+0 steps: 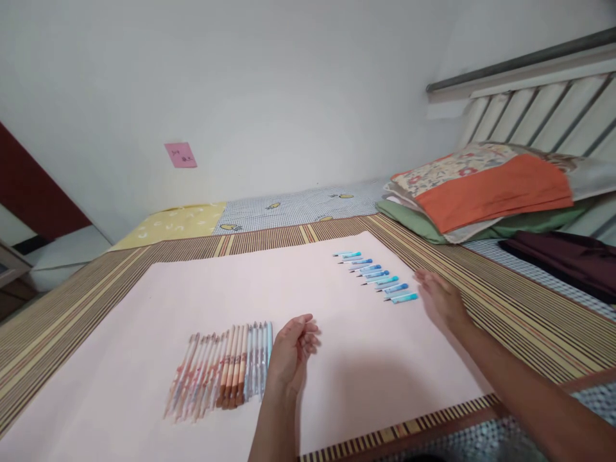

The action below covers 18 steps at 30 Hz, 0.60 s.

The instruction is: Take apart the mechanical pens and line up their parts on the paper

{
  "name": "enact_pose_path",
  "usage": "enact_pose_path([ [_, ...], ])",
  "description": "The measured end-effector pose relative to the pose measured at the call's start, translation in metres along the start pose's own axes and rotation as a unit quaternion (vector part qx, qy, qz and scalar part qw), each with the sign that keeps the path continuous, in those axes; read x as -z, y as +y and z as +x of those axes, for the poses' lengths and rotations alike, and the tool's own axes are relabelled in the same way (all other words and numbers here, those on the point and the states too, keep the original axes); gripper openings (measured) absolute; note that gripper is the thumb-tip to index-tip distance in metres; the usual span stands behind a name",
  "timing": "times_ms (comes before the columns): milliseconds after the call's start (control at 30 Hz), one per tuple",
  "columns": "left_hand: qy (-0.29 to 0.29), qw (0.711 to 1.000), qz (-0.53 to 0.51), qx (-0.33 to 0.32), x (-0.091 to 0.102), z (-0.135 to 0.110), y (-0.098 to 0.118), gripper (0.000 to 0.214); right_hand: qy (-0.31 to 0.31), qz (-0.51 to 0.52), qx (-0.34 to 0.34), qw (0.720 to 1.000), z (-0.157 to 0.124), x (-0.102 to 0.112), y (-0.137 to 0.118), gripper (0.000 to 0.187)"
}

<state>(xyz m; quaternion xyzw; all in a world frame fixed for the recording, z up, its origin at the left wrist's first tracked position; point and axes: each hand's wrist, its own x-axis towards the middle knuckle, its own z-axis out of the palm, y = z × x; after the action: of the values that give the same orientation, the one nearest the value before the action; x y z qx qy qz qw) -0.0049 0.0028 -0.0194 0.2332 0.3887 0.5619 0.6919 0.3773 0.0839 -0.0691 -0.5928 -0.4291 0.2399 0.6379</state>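
My left hand (pixel 292 350) is held just right of a row of pens, its fingers loosely curled and apart, with nothing visible in it. That row runs from clear pens with pinkish patterns (pixel 196 372) through peach pens with brown ends (pixel 233 362) to pale blue pens (pixel 260 353), lying side by side. My right hand (pixel 443 298) is open at the right edge of the pink sheet (pixel 231 289), beside a slanting column of blue-and-white pens (pixel 380 277) with dark tips facing left. No contact with those pens shows.
The sheet lies on a striped mat (pixel 269 239) over a bed. Folded bedding with an orange-and-floral cover (pixel 500 192) and a dark folded cloth (pixel 563 260) lie at the right by a white radiator (pixel 539 112). A pink note (pixel 181 154) is on the wall.
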Motion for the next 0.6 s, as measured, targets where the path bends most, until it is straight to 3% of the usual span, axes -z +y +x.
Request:
enact_pose_path([
  [100,-0.001,1.0,0.003,0.0,0.0,0.0,-0.001,0.042,0.019,0.095,-0.044,0.994,0.012,-0.015,0.008,0.039],
  [200,0.004,1.0,0.0,0.0,0.001,0.001,0.0,0.042,0.015,0.122,-0.05,0.991,0.019,-0.028,0.013,0.047],
  [600,0.015,1.0,-0.001,0.004,0.0,0.001,0.002,0.04,-0.042,0.13,-0.058,0.989,0.016,-0.046,0.018,0.059],
])
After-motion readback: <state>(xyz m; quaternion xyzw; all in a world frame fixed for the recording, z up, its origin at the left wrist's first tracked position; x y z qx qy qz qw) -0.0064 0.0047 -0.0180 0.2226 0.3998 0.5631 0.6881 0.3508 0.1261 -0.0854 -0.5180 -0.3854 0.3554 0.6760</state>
